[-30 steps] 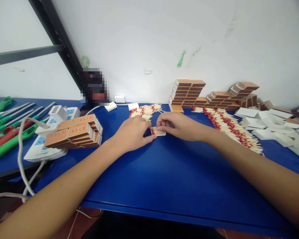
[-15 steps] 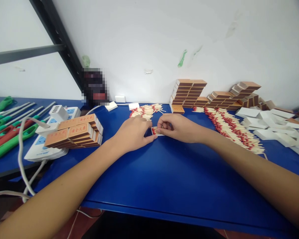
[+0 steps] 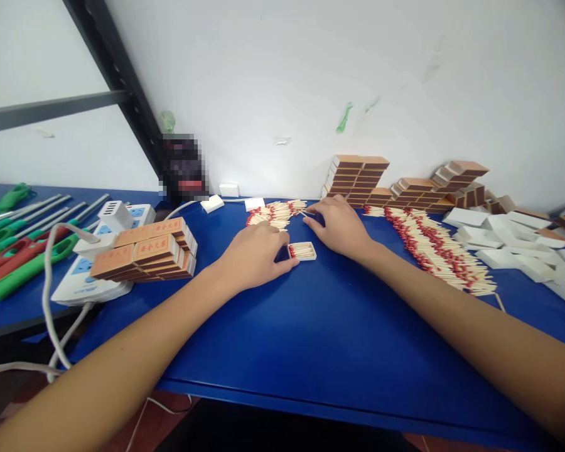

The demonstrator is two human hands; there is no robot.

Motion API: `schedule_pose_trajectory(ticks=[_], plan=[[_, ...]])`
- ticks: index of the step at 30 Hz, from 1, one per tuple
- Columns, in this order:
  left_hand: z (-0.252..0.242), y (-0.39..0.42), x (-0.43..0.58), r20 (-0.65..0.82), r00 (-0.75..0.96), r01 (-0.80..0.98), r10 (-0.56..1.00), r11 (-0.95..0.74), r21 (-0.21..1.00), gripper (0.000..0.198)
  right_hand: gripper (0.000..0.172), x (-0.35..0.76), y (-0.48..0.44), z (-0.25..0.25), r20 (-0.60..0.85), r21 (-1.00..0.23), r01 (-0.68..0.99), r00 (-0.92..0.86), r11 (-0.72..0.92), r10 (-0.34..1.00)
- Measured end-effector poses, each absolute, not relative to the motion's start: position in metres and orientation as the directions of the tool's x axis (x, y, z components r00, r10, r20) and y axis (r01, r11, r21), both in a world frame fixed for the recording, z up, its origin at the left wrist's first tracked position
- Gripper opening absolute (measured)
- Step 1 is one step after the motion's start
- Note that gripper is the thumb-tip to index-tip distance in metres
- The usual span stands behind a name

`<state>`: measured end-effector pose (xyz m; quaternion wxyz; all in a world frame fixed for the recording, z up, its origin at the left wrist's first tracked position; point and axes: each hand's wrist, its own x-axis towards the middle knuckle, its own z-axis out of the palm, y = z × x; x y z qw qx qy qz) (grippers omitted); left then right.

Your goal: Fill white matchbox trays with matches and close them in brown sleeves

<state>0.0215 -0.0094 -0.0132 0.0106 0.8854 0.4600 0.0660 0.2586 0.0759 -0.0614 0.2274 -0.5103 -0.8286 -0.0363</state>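
A small white matchbox tray (image 3: pixel 303 257), partly filled with red-headed matches, lies flat on the blue table in front of me. My left hand (image 3: pixel 257 256) steadies its left end between thumb and fingers, with the other fingertips hidden behind the hand. Beyond the tray, my right hand (image 3: pixel 341 225) reaches to the edge of a loose heap of matches (image 3: pixel 275 213). Its thumb and forefinger are apart, close to a stray match at that edge.
Closed matchboxes (image 3: pixel 358 179) stand stacked against the wall. To the right are a long bed of matches (image 3: pixel 435 245) and a pile of white trays (image 3: pixel 513 238). At left, bundled matchboxes (image 3: pixel 145 251) rest on a power strip (image 3: pixel 91 282), near green and red long-necked lighters (image 3: pixel 32 251).
My right hand has left the tray and moved back to the heap's edge, its fingers opening. The matches in the tray are now uncovered. My left hand stays at the tray.
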Motion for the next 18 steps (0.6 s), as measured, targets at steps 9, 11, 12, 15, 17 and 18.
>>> schedule_pose_trajectory(ticks=[9,11,12,15,17,18], plan=[[-0.01,-0.01,0.022,0.089,0.567,0.812,0.819,-0.574,0.101,0.035,0.021,0.256,0.079,-0.059,0.394,-0.231,0.882,-0.301,0.411,0.868],[-0.009,-0.01,0.022,0.094,0.568,0.811,0.817,-0.576,0.104,0.034,0.023,0.257,0.079,-0.058,0.373,-0.194,0.889,-0.324,0.414,0.87],[-0.01,-0.01,0.022,0.096,0.567,0.812,0.818,-0.575,0.102,0.034,0.025,0.258,0.079,-0.058,0.363,-0.168,0.891,-0.343,0.423,0.866],[-0.011,-0.01,0.021,0.098,0.566,0.814,0.819,-0.574,0.092,0.034,0.029,0.261,0.078,-0.056,0.328,-0.079,0.88,-0.421,0.469,0.846],[-0.011,-0.01,0.021,0.1,0.566,0.814,0.818,-0.574,0.092,0.034,0.028,0.263,0.079,-0.054,0.283,-0.055,0.864,-0.467,0.5,0.838],[-0.011,-0.01,0.021,0.102,0.565,0.814,0.819,-0.573,0.095,0.035,0.027,0.264,0.078,-0.052,0.259,-0.063,0.857,-0.481,0.512,0.837]])
